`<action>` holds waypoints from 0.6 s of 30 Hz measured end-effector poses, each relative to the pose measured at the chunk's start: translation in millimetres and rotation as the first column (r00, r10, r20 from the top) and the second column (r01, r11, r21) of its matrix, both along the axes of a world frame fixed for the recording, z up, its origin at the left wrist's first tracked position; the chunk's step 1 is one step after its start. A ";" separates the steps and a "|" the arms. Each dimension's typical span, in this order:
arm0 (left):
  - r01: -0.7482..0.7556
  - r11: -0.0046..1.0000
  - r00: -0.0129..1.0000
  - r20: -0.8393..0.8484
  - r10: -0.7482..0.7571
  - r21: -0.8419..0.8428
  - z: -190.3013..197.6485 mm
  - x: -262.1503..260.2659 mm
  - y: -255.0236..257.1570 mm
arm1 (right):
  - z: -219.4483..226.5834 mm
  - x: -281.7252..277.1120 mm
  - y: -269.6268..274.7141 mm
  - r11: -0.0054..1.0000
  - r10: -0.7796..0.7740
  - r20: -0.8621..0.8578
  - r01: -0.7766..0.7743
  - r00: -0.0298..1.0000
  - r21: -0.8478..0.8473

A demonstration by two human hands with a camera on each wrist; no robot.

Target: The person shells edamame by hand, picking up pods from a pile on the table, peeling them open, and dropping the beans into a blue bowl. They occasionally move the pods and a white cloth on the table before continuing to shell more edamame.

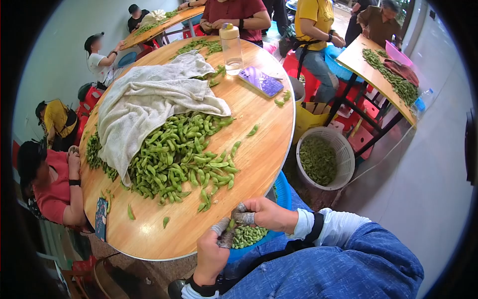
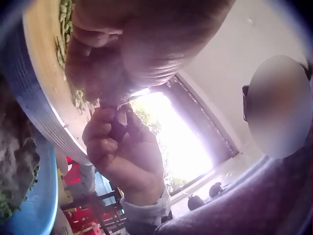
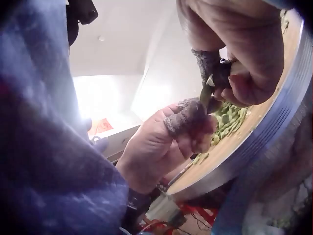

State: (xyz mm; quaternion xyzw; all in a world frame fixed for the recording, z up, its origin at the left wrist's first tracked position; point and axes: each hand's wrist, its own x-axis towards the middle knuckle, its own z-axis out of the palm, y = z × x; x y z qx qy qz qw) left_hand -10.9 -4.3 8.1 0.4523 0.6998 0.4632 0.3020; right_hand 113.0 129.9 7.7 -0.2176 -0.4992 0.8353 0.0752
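Observation:
My left hand (image 1: 211, 253) and my right hand (image 1: 273, 215) meet over a blue basin (image 1: 283, 192) at the table's front edge. Grey wrapping covers several fingertips on both. Between them is a green soybean pod (image 3: 206, 94), which the left thumb and finger pinch at one end and the right fingers grip at the other. Shelled green beans (image 1: 248, 236) lie in the basin below. A large heap of soybean pods (image 1: 174, 154) spreads on the round wooden table (image 1: 259, 164), partly under a pale towel (image 1: 144, 94).
A water bottle (image 1: 231, 50) and a purple phone (image 1: 261, 81) stand and lie at the table's far side. A dark patterned phone (image 1: 101, 219) is at the left edge. To the right, a white basket (image 1: 343, 149) holds greens. Several people sit around this and other tables.

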 end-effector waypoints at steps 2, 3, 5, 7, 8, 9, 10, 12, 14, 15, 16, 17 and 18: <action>-0.009 0.998 0.983 0.182 0.020 -0.062 -9.7 -3.7 -1.9 | -0.4 -0.3 0.4 0.998 0.008 -0.011 -0.007 1.000 0.059; 0.005 0.998 0.993 0.119 0.002 -0.059 -11.4 -4.1 -3.5 | -2.0 -2.4 -1.9 0.996 0.027 -0.017 -0.025 1.000 0.081; 0.029 0.998 0.999 -0.017 -0.029 -0.047 -11.9 -5.2 -3.8 | -1.7 -3.4 -2.4 0.995 0.053 -0.053 -0.048 0.997 0.089; 0.047 0.999 0.939 -0.341 -0.050 -0.015 -4.4 -5.8 -0.9 | 6.8 -2.3 -1.5 0.993 0.067 0.004 -0.067 0.998 0.095; 0.068 0.998 0.885 -0.462 -0.063 -0.007 1.3 -5.1 0.9 | 7.7 -3.0 -3.6 0.998 0.048 -0.039 -0.046 0.998 0.052; 0.093 0.996 0.816 -0.572 -0.079 -0.006 6.4 -3.9 2.0 | 7.5 -3.1 -3.4 0.994 0.066 -0.056 -0.060 0.996 0.089; 0.097 0.995 0.794 -0.602 -0.083 -0.010 11.1 -3.0 3.4 | 7.4 -2.8 -1.3 0.990 0.083 -0.069 -0.074 0.994 0.124; 0.105 0.994 0.753 -0.650 -0.099 -0.029 16.5 -0.5 2.1 | 6.5 0.1 -1.7 0.985 0.097 -0.075 -0.085 0.992 0.151; 0.121 0.992 0.707 -0.697 -0.120 -0.047 17.0 -1.7 1.2 | 9.7 -1.1 -1.6 0.984 0.092 -0.084 -0.078 0.992 0.161; 0.129 0.990 0.680 -0.722 -0.128 -0.054 17.7 -2.1 0.6 | 10.5 -1.1 -2.3 0.985 0.095 -0.078 -0.082 0.992 0.148; 0.125 0.990 0.680 -0.720 -0.138 -0.072 19.3 -1.7 0.5 | 11.6 -1.1 -2.1 0.987 0.097 -0.072 -0.086 0.993 0.139; 0.121 0.989 0.679 -0.719 -0.147 -0.088 21.2 -0.8 0.5 | 12.2 -0.9 -1.9 0.988 0.098 -0.067 -0.089 0.993 0.130; 0.119 0.987 0.679 -0.717 -0.157 -0.104 22.3 0.0 0.5 | 11.9 -0.3 -2.0 0.986 0.097 -0.066 -0.087 0.993 0.139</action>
